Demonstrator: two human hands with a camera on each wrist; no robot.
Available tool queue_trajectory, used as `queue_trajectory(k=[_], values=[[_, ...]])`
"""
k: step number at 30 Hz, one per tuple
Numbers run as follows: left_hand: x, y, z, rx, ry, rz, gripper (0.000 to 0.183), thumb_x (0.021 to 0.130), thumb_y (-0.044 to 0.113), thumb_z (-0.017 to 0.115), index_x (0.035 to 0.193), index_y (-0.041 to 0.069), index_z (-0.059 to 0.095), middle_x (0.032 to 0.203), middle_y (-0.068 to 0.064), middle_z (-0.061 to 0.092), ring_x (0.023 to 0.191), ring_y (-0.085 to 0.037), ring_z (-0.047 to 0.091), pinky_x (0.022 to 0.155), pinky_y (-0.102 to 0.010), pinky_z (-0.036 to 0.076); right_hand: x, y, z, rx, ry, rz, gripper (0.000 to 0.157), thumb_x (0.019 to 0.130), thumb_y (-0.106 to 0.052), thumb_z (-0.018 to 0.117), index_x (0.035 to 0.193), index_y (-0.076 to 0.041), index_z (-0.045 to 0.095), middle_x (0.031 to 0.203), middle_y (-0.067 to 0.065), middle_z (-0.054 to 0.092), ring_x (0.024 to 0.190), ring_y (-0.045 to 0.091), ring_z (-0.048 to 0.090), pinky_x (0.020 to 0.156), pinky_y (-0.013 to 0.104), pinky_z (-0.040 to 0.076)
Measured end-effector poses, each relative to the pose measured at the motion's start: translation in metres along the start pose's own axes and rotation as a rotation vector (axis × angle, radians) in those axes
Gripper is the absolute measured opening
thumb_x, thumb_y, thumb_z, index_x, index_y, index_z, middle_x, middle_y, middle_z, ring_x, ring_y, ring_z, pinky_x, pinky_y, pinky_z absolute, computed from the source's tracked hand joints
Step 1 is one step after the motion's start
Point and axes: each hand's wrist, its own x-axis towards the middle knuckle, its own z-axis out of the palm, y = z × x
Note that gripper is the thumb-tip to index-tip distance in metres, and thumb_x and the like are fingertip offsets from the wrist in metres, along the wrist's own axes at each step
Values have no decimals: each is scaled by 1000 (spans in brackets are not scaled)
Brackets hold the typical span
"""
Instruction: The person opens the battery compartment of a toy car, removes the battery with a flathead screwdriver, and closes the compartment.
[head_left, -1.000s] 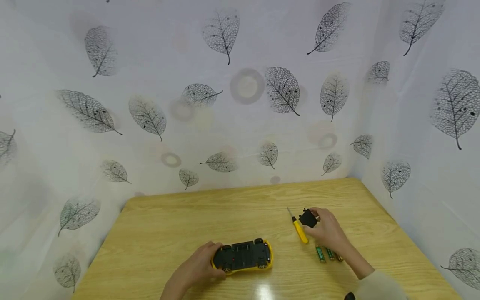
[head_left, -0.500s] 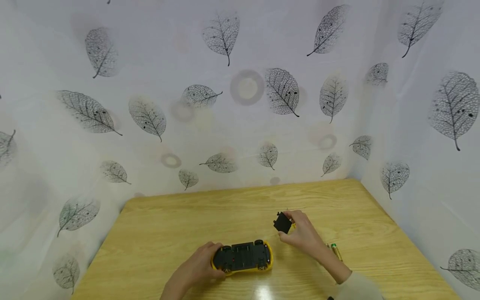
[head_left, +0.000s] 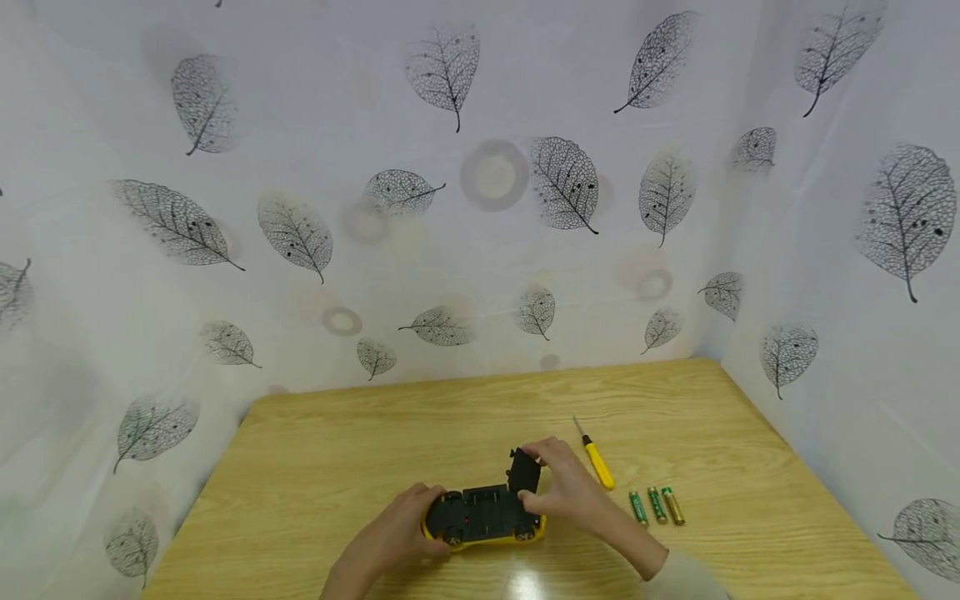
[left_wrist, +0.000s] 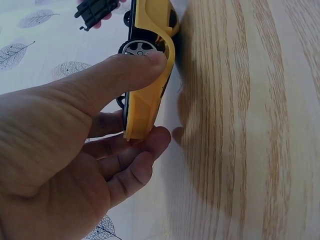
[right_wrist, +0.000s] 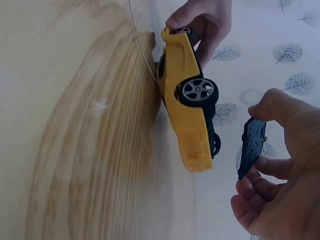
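Note:
A yellow toy car (head_left: 487, 515) lies upside down on the table, its black underside and wheels facing up. My left hand (head_left: 405, 525) grips one end of it; in the left wrist view the thumb presses beside a wheel (left_wrist: 139, 48) and the fingers curl round the far side. Between thumb and fingers, my right hand (head_left: 566, 487) pinches a black battery cover (head_left: 524, 471) with small tabs on one edge. The cover is tilted, just above the car's other end, and the right wrist view shows it apart from the car.
A screwdriver (head_left: 597, 460) with a yellow handle lies right of the right hand. Several green and gold batteries (head_left: 656, 505) lie in a row nearer the front. A white leaf-print curtain (head_left: 480, 250) surrounds the wooden table (head_left: 337, 450) at the back and sides.
My right hand has carried the battery cover leftward from beside the screwdriver to over the car's right end, uncovering the batteries and screwdriver. The left hand and car have stayed in place.

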Motion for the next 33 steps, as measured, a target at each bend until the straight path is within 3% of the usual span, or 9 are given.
queue_trajectory(k=[8, 20, 33], values=[[0, 1, 0, 2, -1, -6, 63, 75, 24, 91, 129, 7, 65, 108, 1, 59, 89, -14, 53, 80, -37, 50, 1, -5, 9, 35, -76, -66, 59, 83, -29, 84, 135, -10, 64, 124, 1, 59, 107, 25, 55, 88, 46, 49], [1, 0, 0, 11, -10, -19, 66, 75, 28, 91, 131, 6, 64, 110, -1, 60, 94, -17, 56, 85, -42, 51, 4, -2, 21, 45, -150, -178, 56, 85, -32, 83, 136, -18, 65, 130, -5, 59, 116, 16, 49, 97, 51, 42], [-1, 1, -1, 10, -6, -1, 68, 77, 29, 91, 133, 2, 63, 112, -3, 61, 98, -20, 59, 87, -46, 52, 9, -8, 26, 14, -187, -200, 58, 83, -30, 85, 136, -16, 66, 130, -3, 62, 114, 14, 47, 94, 42, 41]])
